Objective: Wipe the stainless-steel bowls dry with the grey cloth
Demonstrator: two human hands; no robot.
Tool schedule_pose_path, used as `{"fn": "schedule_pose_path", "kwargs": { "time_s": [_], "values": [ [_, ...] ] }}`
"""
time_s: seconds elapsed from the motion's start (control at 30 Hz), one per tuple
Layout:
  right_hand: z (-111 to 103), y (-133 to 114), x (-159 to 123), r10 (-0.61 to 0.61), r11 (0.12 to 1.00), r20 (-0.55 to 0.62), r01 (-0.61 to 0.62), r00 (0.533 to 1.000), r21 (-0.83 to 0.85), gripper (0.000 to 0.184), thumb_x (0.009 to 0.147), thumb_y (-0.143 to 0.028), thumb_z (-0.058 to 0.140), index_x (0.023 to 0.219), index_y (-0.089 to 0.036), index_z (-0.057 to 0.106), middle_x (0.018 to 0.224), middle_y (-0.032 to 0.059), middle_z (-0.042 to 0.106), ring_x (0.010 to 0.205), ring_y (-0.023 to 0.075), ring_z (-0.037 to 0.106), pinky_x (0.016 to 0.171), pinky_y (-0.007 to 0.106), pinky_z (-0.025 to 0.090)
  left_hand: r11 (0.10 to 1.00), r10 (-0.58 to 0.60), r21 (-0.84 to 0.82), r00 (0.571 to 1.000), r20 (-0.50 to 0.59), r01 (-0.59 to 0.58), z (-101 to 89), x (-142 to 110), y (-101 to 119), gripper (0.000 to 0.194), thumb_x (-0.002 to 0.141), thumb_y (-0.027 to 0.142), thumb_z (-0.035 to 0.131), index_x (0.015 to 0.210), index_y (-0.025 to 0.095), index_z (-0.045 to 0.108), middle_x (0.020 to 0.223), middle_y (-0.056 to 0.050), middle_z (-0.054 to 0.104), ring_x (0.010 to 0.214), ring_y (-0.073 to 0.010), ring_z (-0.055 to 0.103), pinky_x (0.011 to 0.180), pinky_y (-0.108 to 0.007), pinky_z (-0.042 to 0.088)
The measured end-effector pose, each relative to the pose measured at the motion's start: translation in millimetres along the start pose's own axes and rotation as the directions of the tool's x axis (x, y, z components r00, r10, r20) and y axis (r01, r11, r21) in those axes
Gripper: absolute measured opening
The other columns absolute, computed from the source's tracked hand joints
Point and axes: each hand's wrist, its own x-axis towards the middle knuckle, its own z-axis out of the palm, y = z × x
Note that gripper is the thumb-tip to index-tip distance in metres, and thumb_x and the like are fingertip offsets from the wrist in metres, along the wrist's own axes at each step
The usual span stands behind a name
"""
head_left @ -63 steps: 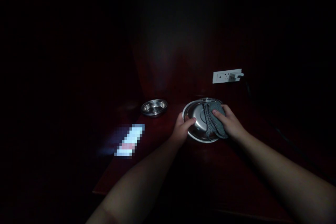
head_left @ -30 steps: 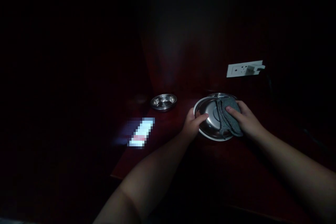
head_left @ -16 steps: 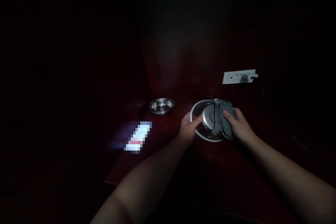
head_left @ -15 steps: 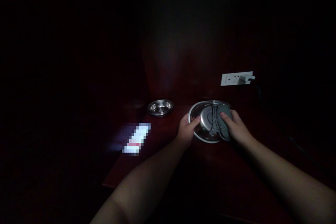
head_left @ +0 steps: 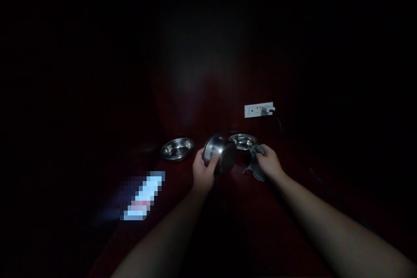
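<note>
Head view: very dim, with most of the light in the middle of the frame; the borders fall to black
Left hand [head_left: 202, 174]: just below the centre of the frame; the thumb lies along the outside of the bowl [head_left: 220, 150]; the other fingers go round behind its rim and are mostly hidden; the grip is firm on the metal
Bowl: middle of the frame; steel and shiny; tipped on its side, mouth toward the left, base toward the right; whether it touches the table [head_left: 179, 176] I cannot tell
Right hand [head_left: 271, 163]: right of centre; thumb and fingers pinched together on the cloth [head_left: 259, 171]; some fingers are out of sight behind it
Cloth: grey; bunched at the fingertips, its loose part drooping below them; apart from the bowl
Rear bowl [head_left: 243, 141]: upright, between bowl and cloth and a little higher in the frame; steel
Dish [head_left: 177, 150]: left of centre; shallow, upright, near the left hand
Bright patch [head_left: 143, 195]: lower left of the frame; pixelated, so no detail can be read
Socket [head_left: 252, 110]: right of centre, above the rear bowl; white; a plug [head_left: 269, 108] sits in its right end
</note>
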Motion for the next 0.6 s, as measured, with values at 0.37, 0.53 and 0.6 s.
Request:
{"fn": "schedule_pose_path", "kwargs": {
  "time_s": [0.37, 0.53, 0.6],
  "values": [
    [-9.0, 10.3, 12.3, 0.076, 0.923, -0.069, -0.096, 0.995, -0.373, 0.037, 0.081, -0.037, 0.046, 0.113, -0.019, 0.052, 0.093, 0.0097, 0.066, 0.084, 0.0213, 0.062, 0.071, 0.029, 0.044, 0.740, 0.143, 0.588, 0.931, 0.335, -0.326, -6.5, -1.4, -2.5, 0.031, 0.083, 0.031, 0.050, 0.111, 0.023, 0.061, 0.111, -0.007, 0.065, 0.104, -0.0229, 0.057, 0.098, -0.040, 0.038],
    [-3.2, 3.5, 15.3, 0.026, 0.858, 0.091, 0.025, 0.996, -0.513, 0.051, 0.082, -0.024, 0.046, 0.133, -0.027, 0.043, 0.114, 0.0098, 0.063, 0.101, 0.0230, 0.060, 0.082, 0.031, 0.043, 0.618, 0.077, 0.701, 0.915, 0.397, -0.356, -9.3, -3.9, -5.0, 0.030, 0.084, 0.026, 0.049, 0.111, 0.028, 0.062, 0.109, -0.003, 0.067, 0.105, -0.0210, 0.056, 0.105, -0.045, 0.026],
    [-0.5, 2.0, 18.9, 0.038, 0.829, 0.142, 0.049, 0.989, -0.558, 0.051, 0.082, -0.023, 0.046, 0.133, -0.027, 0.044, 0.115, 0.0104, 0.063, 0.102, 0.0240, 0.060, 0.083, 0.032, 0.043, 0.598, 0.065, 0.711, 0.906, 0.418, -0.371, -9.7, -5.8, -6.2, 0.029, 0.084, 0.025, 0.049, 0.109, 0.030, 0.062, 0.108, -0.001, 0.067, 0.106, -0.0205, 0.055, 0.106, -0.047, 0.023]
  ]
}}
